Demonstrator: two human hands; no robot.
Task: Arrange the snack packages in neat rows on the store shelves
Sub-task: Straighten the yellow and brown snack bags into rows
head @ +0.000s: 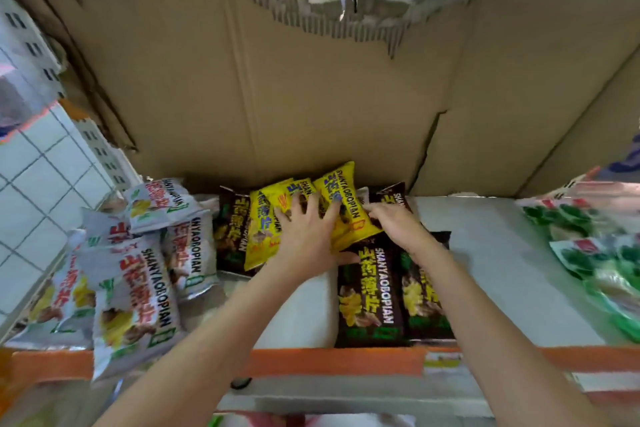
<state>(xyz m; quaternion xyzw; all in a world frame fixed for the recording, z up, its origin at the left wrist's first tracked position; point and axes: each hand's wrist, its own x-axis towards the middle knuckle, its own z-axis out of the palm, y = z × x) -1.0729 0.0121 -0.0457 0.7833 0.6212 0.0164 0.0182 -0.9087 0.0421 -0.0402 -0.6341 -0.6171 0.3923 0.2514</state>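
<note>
Yellow snack packages point(341, 198) lie in a loose pile at the back middle of the shelf point(491, 263). My left hand point(304, 229) rests on them with spread fingers, thumb under the pile's front edge. My right hand point(393, 222) grips the right edge of the top yellow package, fingers curled. Dark brown packages point(374, 291) lie in front of and beside the yellow ones, with another point(232, 229) to their left. Grey-white packages point(135, 291) are heaped at the left end.
A torn cardboard sheet point(277, 97) stands behind the shelf as a back wall. Green-and-clear packages point(595, 253) lie at the right end. The shelf has an orange front rail point(311, 362) with a price label. White tiled wall is at the left.
</note>
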